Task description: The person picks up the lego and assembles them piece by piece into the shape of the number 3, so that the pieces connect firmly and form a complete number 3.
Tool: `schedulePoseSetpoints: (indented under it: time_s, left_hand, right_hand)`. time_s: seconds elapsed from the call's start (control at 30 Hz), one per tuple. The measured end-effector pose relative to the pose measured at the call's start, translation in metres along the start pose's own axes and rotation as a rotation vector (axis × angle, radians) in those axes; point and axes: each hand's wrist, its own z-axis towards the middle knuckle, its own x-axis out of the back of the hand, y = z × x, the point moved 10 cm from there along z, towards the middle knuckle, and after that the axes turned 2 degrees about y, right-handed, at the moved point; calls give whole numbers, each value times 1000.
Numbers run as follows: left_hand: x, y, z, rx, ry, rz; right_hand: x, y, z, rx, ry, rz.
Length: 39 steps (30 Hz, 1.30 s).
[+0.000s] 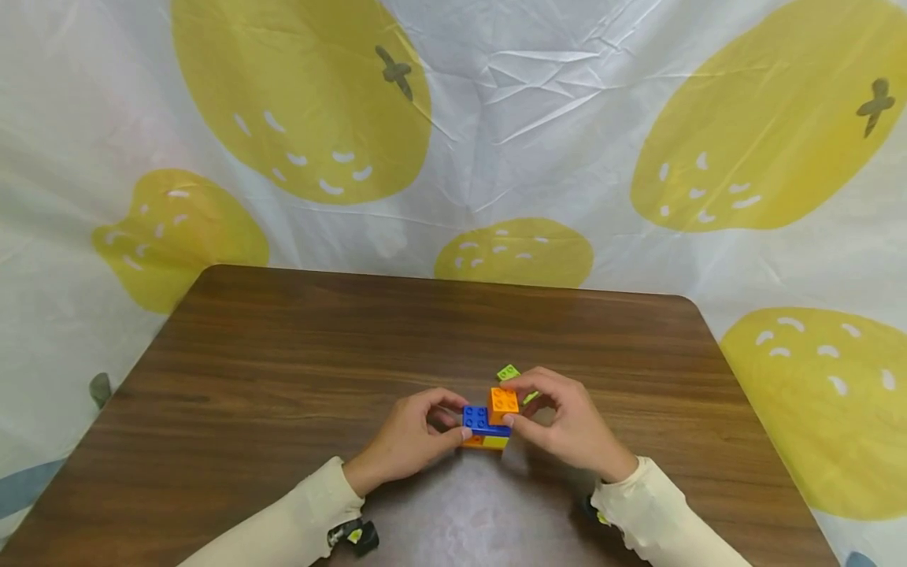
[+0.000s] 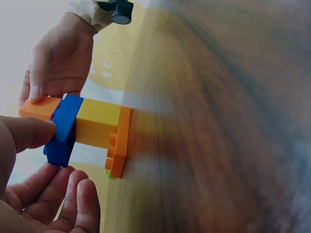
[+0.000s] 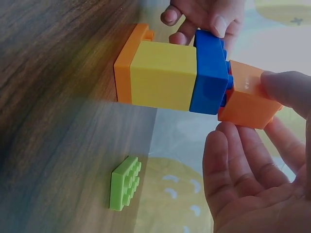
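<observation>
My right hand (image 1: 564, 415) pinches an orange block (image 3: 249, 94) between thumb and fingers. In the right wrist view this block sits slightly tilted against the studs at one end of a flat blue brick (image 3: 210, 73). Thumb and fingertips of my left hand (image 1: 414, 429) hold the blue brick's other end. Beneath the blue brick is a yellow block (image 3: 163, 75), which stands on one end of a thin orange brick (image 2: 123, 143) on the table. The left wrist view shows the orange brick's bare studs below the blue brick's overhang.
A lime green brick (image 3: 125, 184) lies studs up on the table, just beyond the stack and partly behind my right hand in the head view. The brown wooden table (image 1: 319, 339) ends at a white curtain (image 1: 510, 142) printed with yellow fruit.
</observation>
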Motion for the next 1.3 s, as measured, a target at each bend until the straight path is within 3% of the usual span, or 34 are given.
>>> schedulePoseSetpoints:
  time_s: [0.93,1.3]
  left_hand:
    - [-1,-1,2,-6,5,2]
    - [-2,-2,1,2,-4,0]
  right_hand:
    - [1,-6,-4,59,-41,24]
    - [0,-6,-4,39,-49,35]
